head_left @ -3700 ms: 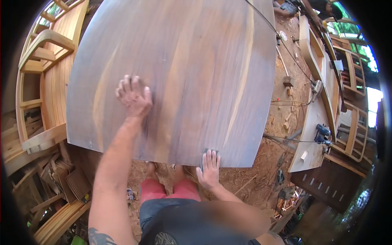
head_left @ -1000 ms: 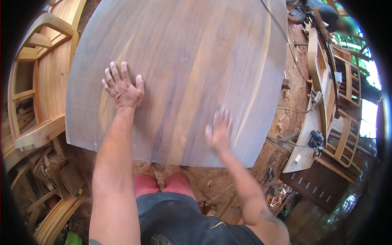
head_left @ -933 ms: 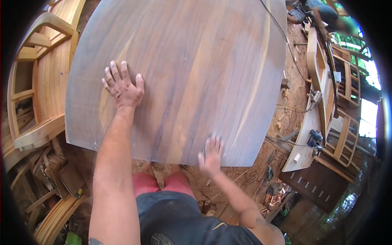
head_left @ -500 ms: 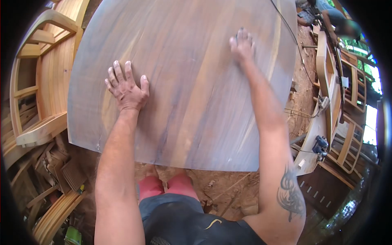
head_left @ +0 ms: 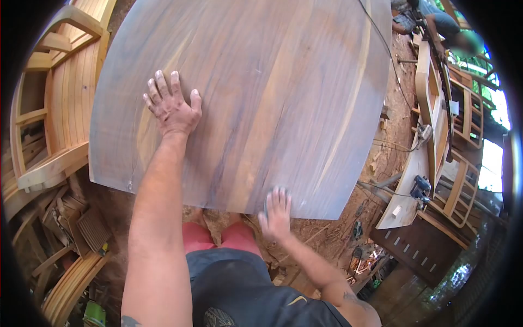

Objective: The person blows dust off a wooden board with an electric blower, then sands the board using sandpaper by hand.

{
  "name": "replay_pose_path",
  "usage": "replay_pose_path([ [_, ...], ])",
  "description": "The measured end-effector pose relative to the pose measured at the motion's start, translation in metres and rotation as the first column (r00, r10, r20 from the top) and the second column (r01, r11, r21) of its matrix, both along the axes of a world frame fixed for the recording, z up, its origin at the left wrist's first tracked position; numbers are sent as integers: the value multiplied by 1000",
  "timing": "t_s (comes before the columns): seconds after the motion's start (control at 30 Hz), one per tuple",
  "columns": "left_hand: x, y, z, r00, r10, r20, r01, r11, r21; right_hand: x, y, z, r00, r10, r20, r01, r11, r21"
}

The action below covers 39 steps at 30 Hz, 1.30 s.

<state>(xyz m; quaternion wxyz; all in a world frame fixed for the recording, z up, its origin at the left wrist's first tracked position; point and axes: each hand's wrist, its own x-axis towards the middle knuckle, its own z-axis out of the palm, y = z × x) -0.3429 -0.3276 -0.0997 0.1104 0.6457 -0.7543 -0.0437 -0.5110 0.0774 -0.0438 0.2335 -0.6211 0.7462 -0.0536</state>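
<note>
A large wooden panel [head_left: 239,98] with dusty, whitish streaks lies in front of me. My left hand [head_left: 173,108] rests flat on its left part, fingers spread, with nothing in it. Down at the panel's near edge, my right hand [head_left: 277,215] presses on a small dark pad [head_left: 267,205]. Only a thin strip of the pad shows beside and beneath the fingers. A black cord [head_left: 376,27] crosses the panel's far right corner.
At the left stands a slatted wooden frame [head_left: 71,103], with stacked offcuts [head_left: 95,234] below it. To the right are a pale board [head_left: 406,185], a power tool [head_left: 420,188] and curved wooden pieces [head_left: 424,82]. Another person [head_left: 444,24] crouches at the top right.
My right hand has come back from the panel's far right part to the near edge, pad still under it. My left hand stays spread on the panel, in nearly the same place.
</note>
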Motion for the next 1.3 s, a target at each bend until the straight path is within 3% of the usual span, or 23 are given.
replay_pose_path([
  [0.03,1,-3,1,1000,1,8,-1,1000,-5,10,21,0,999,14,37,-17,998,68],
  [0.13,1,-3,-3,1000,0,-8,0,1000,-16,-14,-15,-17,999,32,-9,-32,999,3],
  [0.27,1,-3,-2,1000,-7,-26,7,1000,-24,-124,-223,-45,968,60,-242,-118,965,-234],
  [0.33,1,-5,-2,1000,-2,-22,2,1000,-11,-187,-330,-67,949,-31,-313,-92,926,-368],
  [0.43,2,-5,-4,1000,-7,-28,7,1000,-20,-274,-471,-78,919,-204,-338,95,945,-311],
  [0.5,1,-5,-4,999,-10,-35,9,1000,-17,-283,-509,-71,906,-276,-321,201,948,-247],
  [0.57,1,-5,-4,999,-7,-40,7,1000,-11,-278,-517,-66,892,-337,-301,276,934,-229],
  [0.6,1,-5,-3,999,-5,-39,5,1000,-8,-271,-505,-65,904,-302,-302,229,939,-256],
  [0.73,1,-5,-3,999,1,-38,-2,1000,-5,-191,-341,-83,945,-126,-301,4,926,-376],
  [0.87,2,-4,-3,1000,5,-22,-5,1000,-10,-42,-117,-31,993,-5,-122,-14,988,-152],
  [0.97,1,-2,-2,1000,0,-23,0,1000,-12,31,-7,1,999,-26,31,25,999,36],
  [1.1,0,-4,0,1000,-4,-28,4,1000,0,7,-44,-7,1000,-4,-22,4,1000,27],
  [1.2,3,2,0,999,1,-35,0,1000,21,-76,-186,-36,978,44,-203,-76,985,-153],
  [1.3,2,-7,-2,999,-2,-54,2,1000,-4,-161,-321,-72,944,-70,-322,-39,947,-319],
])
